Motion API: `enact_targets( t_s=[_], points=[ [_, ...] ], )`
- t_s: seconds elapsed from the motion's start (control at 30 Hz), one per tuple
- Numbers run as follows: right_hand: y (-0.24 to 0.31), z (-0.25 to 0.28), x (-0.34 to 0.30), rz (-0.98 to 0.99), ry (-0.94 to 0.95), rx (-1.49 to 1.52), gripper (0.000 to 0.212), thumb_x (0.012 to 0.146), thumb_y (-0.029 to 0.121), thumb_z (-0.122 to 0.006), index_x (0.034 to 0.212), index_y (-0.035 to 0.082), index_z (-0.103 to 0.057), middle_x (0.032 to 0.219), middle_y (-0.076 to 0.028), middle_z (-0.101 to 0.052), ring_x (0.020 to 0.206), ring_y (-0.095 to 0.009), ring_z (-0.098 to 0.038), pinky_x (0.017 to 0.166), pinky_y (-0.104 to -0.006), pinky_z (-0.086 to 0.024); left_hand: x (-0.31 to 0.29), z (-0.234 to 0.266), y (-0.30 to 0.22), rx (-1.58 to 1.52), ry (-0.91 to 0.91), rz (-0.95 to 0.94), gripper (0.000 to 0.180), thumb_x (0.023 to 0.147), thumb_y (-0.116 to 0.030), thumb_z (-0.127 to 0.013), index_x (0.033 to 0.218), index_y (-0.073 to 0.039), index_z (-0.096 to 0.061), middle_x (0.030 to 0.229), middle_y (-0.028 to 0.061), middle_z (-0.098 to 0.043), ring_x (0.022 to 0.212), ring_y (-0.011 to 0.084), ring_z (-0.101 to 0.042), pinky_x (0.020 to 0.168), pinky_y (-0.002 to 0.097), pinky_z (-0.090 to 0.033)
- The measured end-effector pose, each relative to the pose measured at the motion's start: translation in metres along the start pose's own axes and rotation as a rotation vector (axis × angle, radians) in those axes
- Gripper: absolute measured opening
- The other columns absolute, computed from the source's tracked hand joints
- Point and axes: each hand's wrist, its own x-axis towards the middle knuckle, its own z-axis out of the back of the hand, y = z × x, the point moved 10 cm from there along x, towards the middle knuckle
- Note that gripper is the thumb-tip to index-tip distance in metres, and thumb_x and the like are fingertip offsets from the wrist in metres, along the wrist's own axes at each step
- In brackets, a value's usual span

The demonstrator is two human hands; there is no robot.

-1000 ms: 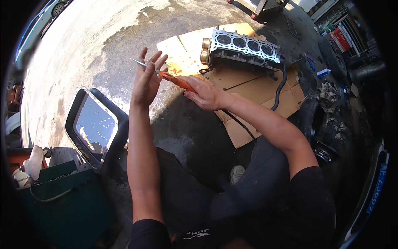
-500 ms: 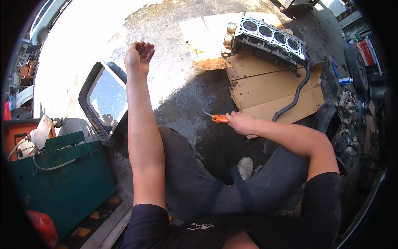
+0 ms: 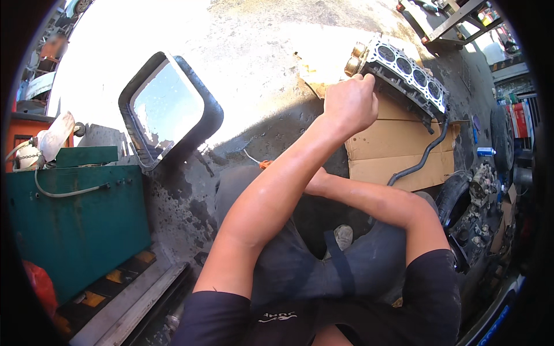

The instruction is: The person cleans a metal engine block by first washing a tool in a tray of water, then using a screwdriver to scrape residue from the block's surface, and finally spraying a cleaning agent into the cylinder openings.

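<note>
My left hand [image 3: 346,104] is curled into a fist with its back toward me, at the near end of a grey engine block [image 3: 410,72]. The block has a row of round bores and lies on flat cardboard [image 3: 398,144]. I cannot see whether the fist holds anything. My right forearm [image 3: 358,196] crosses under my left arm, which hides the right hand. An orange screwdriver handle [image 3: 264,165] with a thin shaft sticks out to the left of that arm, over my lap.
A black-framed vehicle window [image 3: 167,109] lies on the stained concrete at the left. A green metal box [image 3: 75,225] with a hose stands at the far left. A black hose [image 3: 421,158] trails off the cardboard, and greasy engine parts [image 3: 482,190] are piled at the right.
My left hand has swung from the upper left across to the engine block and closed. My right hand with the screwdriver has dropped toward my lap and slipped under the left arm.
</note>
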Motion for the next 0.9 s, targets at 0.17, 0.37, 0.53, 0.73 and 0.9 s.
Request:
enact_targets(
  t_s=[0.17, 0.37, 0.53, 0.73, 0.9],
  points=[
    [-0.034, 0.062, 0.025, -0.418, -0.263, -0.767, 0.029, 0.098, 0.022, -0.054, 0.113, -0.002, -0.055, 0.082, -0.016, -0.059, 0.064, -0.027, -0.061, 0.052, -0.0418, -0.046, -0.002, -0.018, 0.006, 0.072, 0.121, -0.087, 0.017, 0.082, -0.015, -0.060, 0.091, -0.002, -0.066, 0.086, 0.0178, -0.069, 0.081, 0.0319, -0.071, 0.071, 0.0426, -0.056],
    [0.056, 0.043, 0.080, -0.313, 0.007, -0.685, 0.029, 0.096, 0.018, -0.048, 0.115, -0.003, -0.051, 0.082, -0.023, -0.063, 0.067, -0.038, -0.064, 0.057, -0.0485, -0.051, -0.009, -0.007, 0.024, 0.112, 0.242, -0.021, 0.019, 0.079, -0.011, -0.062, 0.093, -0.003, -0.070, 0.088, 0.0180, -0.072, 0.084, 0.0306, -0.072, 0.076, 0.0403, -0.056],
    [-0.008, 0.151, 0.146, -0.259, -0.298, -0.826, 0.017, 0.093, 0.014, -0.048, 0.103, 0.003, -0.054, 0.081, -0.021, -0.066, 0.072, -0.039, -0.065, 0.060, -0.0507, -0.050, -0.002, 0.019, 0.024, 0.047, 0.079, 0.019, 0.017, 0.081, -0.013, -0.059, 0.090, -0.002, -0.069, 0.085, 0.0191, -0.071, 0.083, 0.0331, -0.071, 0.075, 0.0433, -0.057],
    [0.029, 0.122, 0.171, -0.189, -0.049, -0.875, 0.014, 0.087, 0.007, -0.051, 0.100, 0.003, -0.055, 0.072, -0.021, -0.062, 0.068, -0.038, -0.062, 0.057, -0.0516, -0.047, -0.008, 0.060, 0.057, 0.015, -0.068, 0.125, 0.018, 0.081, -0.016, -0.060, 0.090, -0.003, -0.068, 0.086, 0.0200, -0.071, 0.080, 0.0345, -0.071, 0.074, 0.0453, -0.056],
    [0.049, 0.033, 0.109, -0.200, 0.194, -0.697, 0.014, 0.096, 0.014, -0.048, 0.101, 0.002, -0.053, 0.080, -0.021, -0.062, 0.072, -0.036, -0.063, 0.060, -0.0499, -0.047, -0.005, 0.053, 0.060, 0.020, -0.005, 0.109, 0.019, 0.080, -0.017, -0.061, 0.091, -0.003, -0.070, 0.086, 0.0196, -0.071, 0.082, 0.0331, -0.072, 0.075, 0.0441, -0.056]
  ],
)
